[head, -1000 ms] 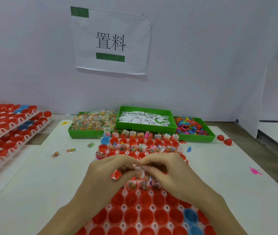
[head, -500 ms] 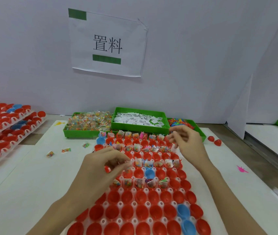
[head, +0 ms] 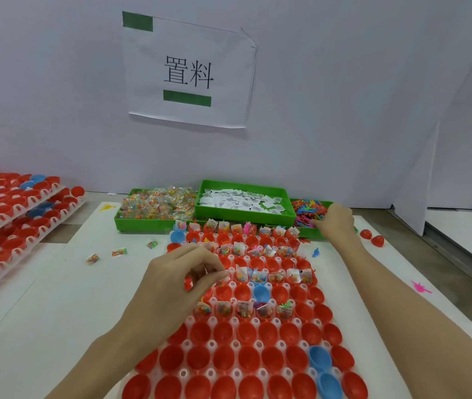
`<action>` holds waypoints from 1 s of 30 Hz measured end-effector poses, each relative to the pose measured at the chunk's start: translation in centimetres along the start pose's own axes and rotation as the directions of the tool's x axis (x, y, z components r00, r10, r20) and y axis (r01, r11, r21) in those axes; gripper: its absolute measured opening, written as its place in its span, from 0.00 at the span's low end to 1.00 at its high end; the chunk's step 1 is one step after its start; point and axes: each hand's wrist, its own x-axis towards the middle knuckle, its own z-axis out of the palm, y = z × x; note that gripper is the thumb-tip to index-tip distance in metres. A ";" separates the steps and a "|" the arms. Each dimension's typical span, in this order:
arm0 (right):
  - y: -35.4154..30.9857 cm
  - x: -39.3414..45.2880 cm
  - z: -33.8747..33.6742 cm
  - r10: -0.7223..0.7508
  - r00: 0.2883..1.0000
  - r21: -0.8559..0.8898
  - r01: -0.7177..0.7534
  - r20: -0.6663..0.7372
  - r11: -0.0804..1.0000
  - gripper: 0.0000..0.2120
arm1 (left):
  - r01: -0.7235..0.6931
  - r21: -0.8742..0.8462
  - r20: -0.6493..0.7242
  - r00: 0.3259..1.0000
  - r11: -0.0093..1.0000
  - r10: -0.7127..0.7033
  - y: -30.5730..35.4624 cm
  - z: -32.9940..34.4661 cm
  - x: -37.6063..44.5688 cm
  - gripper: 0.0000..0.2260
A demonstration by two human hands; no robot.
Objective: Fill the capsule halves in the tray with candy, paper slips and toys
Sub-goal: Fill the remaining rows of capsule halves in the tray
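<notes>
The capsule tray [head: 246,367] is set on the white bench [head: 42,326]. A small item, too small to identify, is pinched over it by the left hand [head: 183,280]. The right hand [head: 334,221] is curled into the green toy bin [head: 309,210]; what it grips cannot be told.

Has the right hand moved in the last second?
Yes. The right hand left the capsule tray and reached away to the toy bin at the far right.

- Three green plastic bins [head: 154,223] are standing side by side along the far edge of the white tray of red and blue capsule halves [head: 246,367], blocking a low reach toward the wall.
- Bare white tabletop [head: 56,298] is lying open between this tray and the stacked trays of red capsule halves [head: 7,214] at left.
- Three small clear candy packets [head: 119,252] are lying loose in that gap.
</notes>
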 end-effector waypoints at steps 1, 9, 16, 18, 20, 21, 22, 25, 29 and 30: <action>-0.2 0.1 0.0 0.015 1.000 -0.005 -0.015 0.009 1.000 0.21 | 0.002 0.002 0.006 1.000 1.000 -0.002 0.0 0.0 0.0 0.04; 0.0 0.7 -0.2 0.104 0.994 0.085 -0.107 0.041 0.991 0.19 | -0.001 0.039 0.041 0.999 0.999 -0.001 0.2 0.1 0.1 0.05; 1.1 -1.1 -0.9 -0.043 0.999 0.301 0.044 -0.012 0.953 0.06 | 0.003 0.027 0.041 0.999 1.000 -0.004 0.1 0.2 0.0 0.04; 1.0 -1.9 -1.1 -0.093 0.993 0.366 0.114 -0.075 0.924 0.06 | 0.007 0.030 0.035 0.999 1.000 -0.008 0.1 0.2 0.1 0.04; 1.0 -2.7 -1.1 -0.110 0.986 0.439 0.156 -0.129 0.885 0.07 | 0.010 0.028 0.033 0.999 1.000 -0.011 0.2 0.2 0.0 0.03; 1.0 -3.0 -1.0 -0.110 0.982 0.471 0.169 -0.151 0.866 0.07 | 0.012 0.026 0.033 0.999 1.000 -0.012 0.2 0.2 0.0 0.03; 1.1 -3.3 -1.0 -0.109 0.980 0.495 0.179 -0.167 0.850 0.07 | 0.012 0.026 0.035 0.999 1.000 -0.013 0.2 0.3 0.0 0.03; 1.1 -3.5 -0.9 -0.096 0.980 0.522 0.176 -0.177 0.834 0.06 | -0.002 0.035 0.040 0.999 0.999 0.001 0.3 0.5 0.0 0.03; 1.1 -2.7 -0.7 -0.043 0.991 0.550 0.105 -0.125 0.828 0.07 | -0.015 0.039 0.072 0.997 0.999 0.013 0.1 0.6 -0.1 0.04; 1.1 -2.5 -0.6 -0.029 0.993 0.558 0.087 -0.113 0.825 0.06 | -0.016 0.037 0.079 0.997 0.999 0.013 0.0 0.6 -0.1 0.05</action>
